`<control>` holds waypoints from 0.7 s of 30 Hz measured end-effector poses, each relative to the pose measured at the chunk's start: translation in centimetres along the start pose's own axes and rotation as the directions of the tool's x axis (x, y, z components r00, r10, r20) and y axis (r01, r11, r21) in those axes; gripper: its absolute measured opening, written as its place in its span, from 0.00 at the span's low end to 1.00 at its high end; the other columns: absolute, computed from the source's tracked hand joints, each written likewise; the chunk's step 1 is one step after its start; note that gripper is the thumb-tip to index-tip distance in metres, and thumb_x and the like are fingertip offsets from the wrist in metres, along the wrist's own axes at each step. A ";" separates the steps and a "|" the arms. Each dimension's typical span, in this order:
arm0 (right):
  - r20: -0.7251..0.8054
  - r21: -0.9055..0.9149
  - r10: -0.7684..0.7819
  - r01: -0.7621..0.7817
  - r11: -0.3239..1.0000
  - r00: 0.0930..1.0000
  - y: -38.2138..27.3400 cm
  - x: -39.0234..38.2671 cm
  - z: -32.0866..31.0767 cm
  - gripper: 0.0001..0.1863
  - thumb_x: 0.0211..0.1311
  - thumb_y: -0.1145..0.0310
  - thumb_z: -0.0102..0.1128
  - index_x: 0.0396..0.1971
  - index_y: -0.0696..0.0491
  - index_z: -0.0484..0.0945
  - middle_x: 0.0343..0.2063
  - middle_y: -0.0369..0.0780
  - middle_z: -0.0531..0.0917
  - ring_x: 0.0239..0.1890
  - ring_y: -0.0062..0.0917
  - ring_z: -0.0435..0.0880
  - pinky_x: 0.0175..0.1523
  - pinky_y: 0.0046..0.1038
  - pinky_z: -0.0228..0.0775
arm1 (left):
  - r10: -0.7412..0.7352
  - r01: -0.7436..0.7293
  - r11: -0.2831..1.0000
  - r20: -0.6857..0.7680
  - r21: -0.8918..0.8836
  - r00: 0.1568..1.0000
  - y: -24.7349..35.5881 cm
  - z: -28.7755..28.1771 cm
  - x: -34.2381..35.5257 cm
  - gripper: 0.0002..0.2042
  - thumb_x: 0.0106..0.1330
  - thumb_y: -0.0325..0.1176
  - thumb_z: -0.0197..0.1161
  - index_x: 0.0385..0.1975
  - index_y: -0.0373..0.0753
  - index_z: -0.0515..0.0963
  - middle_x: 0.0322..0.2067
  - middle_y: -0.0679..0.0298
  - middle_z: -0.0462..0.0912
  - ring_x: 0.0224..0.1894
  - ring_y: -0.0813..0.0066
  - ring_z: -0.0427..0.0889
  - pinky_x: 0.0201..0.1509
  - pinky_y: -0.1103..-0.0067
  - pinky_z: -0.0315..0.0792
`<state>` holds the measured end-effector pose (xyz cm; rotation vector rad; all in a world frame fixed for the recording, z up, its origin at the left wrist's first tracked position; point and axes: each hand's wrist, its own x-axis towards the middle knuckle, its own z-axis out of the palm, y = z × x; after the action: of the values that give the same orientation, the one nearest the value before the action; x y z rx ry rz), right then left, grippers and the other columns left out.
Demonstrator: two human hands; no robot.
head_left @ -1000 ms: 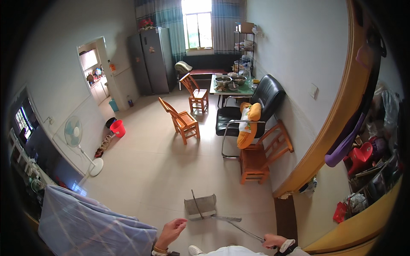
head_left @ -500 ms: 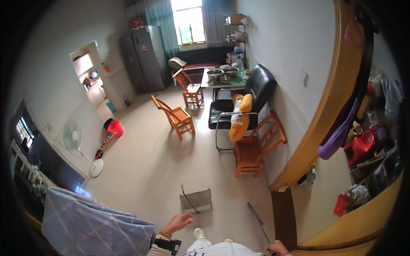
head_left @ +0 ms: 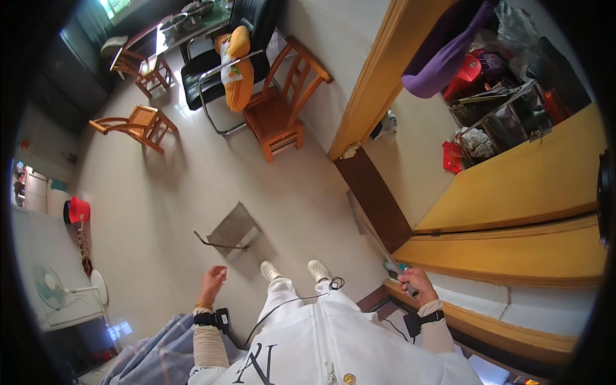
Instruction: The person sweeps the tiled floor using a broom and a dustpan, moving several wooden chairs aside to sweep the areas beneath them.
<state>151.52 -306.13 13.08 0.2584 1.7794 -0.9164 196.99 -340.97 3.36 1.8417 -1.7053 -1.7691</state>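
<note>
My right hand [head_left: 416, 282] is closed around the handle of a broom [head_left: 377, 239], whose narrow head touches down on the tiles beside the dark door threshold. Ahead of my feet lies a grey metal dustpan [head_left: 232, 226] with a thin bent handle. My left hand [head_left: 213, 283] hangs just below that handle, apart from it, with its fingers loosely bent and nothing visible in them. Both wrists wear black straps with small boxes, and a thin black cable [head_left: 292, 299] runs across my white clothing.
A wooden chair [head_left: 273, 119] and a black armchair [head_left: 196, 83] holding an orange plush toy [head_left: 239, 70] stand along the wall. Another wooden chair [head_left: 144, 125] is farther left. A standing fan [head_left: 54, 285] and red bucket [head_left: 78, 209] are at left; a yellow door frame [head_left: 378, 70] is at right.
My view has tilted down and swung right. The broom head is now beside the threshold, with my right hand still on its handle. My left hand remains near the dustpan.
</note>
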 end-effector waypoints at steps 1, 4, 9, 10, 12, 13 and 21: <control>-0.031 0.034 -0.001 0.002 0.999 1.000 0.2 0.1 -0.1 0.06 0.50 0.77 0.55 0.27 0.57 0.68 0.15 0.38 0.73 0.12 0.18 0.70 0.13 0.21 0.60 | -0.020 0.020 1.000 0.003 -0.002 1.000 -0.3 -0.1 0.0 0.11 0.61 0.37 0.55 0.40 0.39 0.75 0.29 0.67 0.77 0.29 0.80 0.74 0.30 0.82 0.69; -0.092 0.048 -0.061 0.066 0.997 0.994 0.4 2.9 -0.9 0.06 0.50 0.77 0.53 0.28 0.55 0.67 0.14 0.37 0.72 0.11 0.18 0.69 0.12 0.21 0.59 | -0.101 0.103 0.990 0.019 -0.098 0.995 -1.0 -0.6 0.3 0.11 0.62 0.35 0.54 0.41 0.41 0.74 0.31 0.69 0.76 0.31 0.80 0.74 0.33 0.81 0.69; -0.069 0.057 -0.168 0.172 0.983 0.983 -2.3 13.0 0.8 0.23 0.45 0.79 0.50 0.47 0.60 0.63 0.12 0.37 0.70 0.10 0.22 0.69 0.13 0.25 0.58 | -0.184 0.183 0.975 -0.002 -0.126 0.983 -2.5 -3.3 1.5 0.12 0.61 0.37 0.55 0.43 0.41 0.73 0.33 0.68 0.76 0.32 0.77 0.75 0.35 0.81 0.69; -0.079 0.047 -0.160 0.164 0.985 0.984 -3.5 14.3 2.5 0.23 0.45 0.79 0.50 0.46 0.60 0.63 0.11 0.38 0.70 0.10 0.22 0.68 0.13 0.26 0.58 | -0.202 0.199 0.968 -0.002 -0.151 0.979 -2.9 -3.8 1.9 0.13 0.60 0.37 0.55 0.43 0.41 0.73 0.33 0.68 0.76 0.33 0.77 0.75 0.36 0.80 0.70; -0.167 0.136 -0.160 0.184 0.973 0.973 -4.2 16.7 6.5 0.05 0.43 0.80 0.50 0.23 0.57 0.69 0.11 0.38 0.69 0.11 0.23 0.68 0.14 0.27 0.58 | -0.215 0.208 0.958 -0.014 -0.198 0.976 -2.9 -4.5 2.8 0.14 0.60 0.38 0.55 0.44 0.41 0.72 0.34 0.67 0.75 0.34 0.76 0.75 0.36 0.80 0.70; -0.112 0.124 -0.176 0.190 0.974 0.978 -4.1 17.4 8.6 0.04 0.42 0.81 0.49 0.17 0.56 0.68 0.12 0.38 0.70 0.12 0.24 0.69 0.15 0.28 0.58 | -0.215 0.204 0.948 -0.020 -0.245 0.976 -2.8 -4.9 3.4 0.14 0.60 0.38 0.55 0.44 0.41 0.72 0.35 0.67 0.75 0.35 0.75 0.75 0.36 0.79 0.70; -0.010 -0.155 -0.125 0.122 0.980 0.992 0.6 10.0 27.0 0.33 0.39 0.83 0.52 0.53 0.66 0.60 0.25 0.43 0.76 0.17 0.23 0.73 0.19 0.25 0.64 | -0.346 0.249 0.832 -0.111 -0.496 0.932 -6.9 -6.0 10.3 0.30 0.57 0.40 0.57 0.58 0.39 0.55 0.51 0.57 0.64 0.49 0.61 0.67 0.47 0.70 0.68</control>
<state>166.96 -326.84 0.29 0.0579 1.8903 -0.8596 202.77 -349.22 -6.03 2.0323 -0.8367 -1.8156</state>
